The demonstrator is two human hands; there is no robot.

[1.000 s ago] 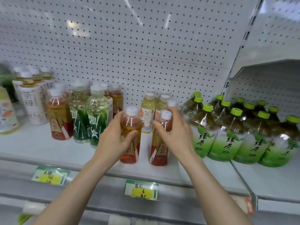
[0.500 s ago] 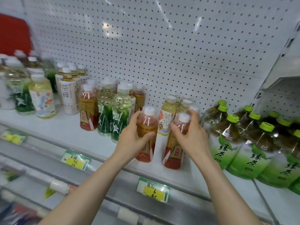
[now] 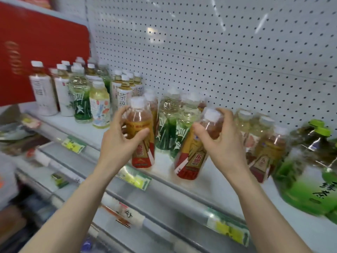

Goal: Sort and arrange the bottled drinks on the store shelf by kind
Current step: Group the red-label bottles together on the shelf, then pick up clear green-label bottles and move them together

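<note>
My left hand [image 3: 120, 141] grips a red-and-gold labelled bottle of orange drink [image 3: 141, 143] by its upper body, upright just above the white shelf [image 3: 164, 167]. My right hand [image 3: 218, 143] grips a second bottle of the same kind [image 3: 193, 159] near its white cap, and it tilts to the right. Both sit in front of two clear bottles with green labels [image 3: 167, 128]. A third red-and-gold bottle [image 3: 264, 154] stands to the right of my right hand.
White-labelled tea bottles [image 3: 42, 92] and pale yellow bottles [image 3: 100, 106] stand at the left. Big green-capped green tea bottles [image 3: 310, 170] crowd the right. A pegboard wall [image 3: 218, 61] backs the shelf, price tags [image 3: 135, 178] line its front edge, and a red sign [image 3: 36, 52] hangs at upper left.
Both hands have carried their red-and-gold bottles leftward along the shelf, past the green-labelled bottles. The right bottle now tilts. The view has swung left.
</note>
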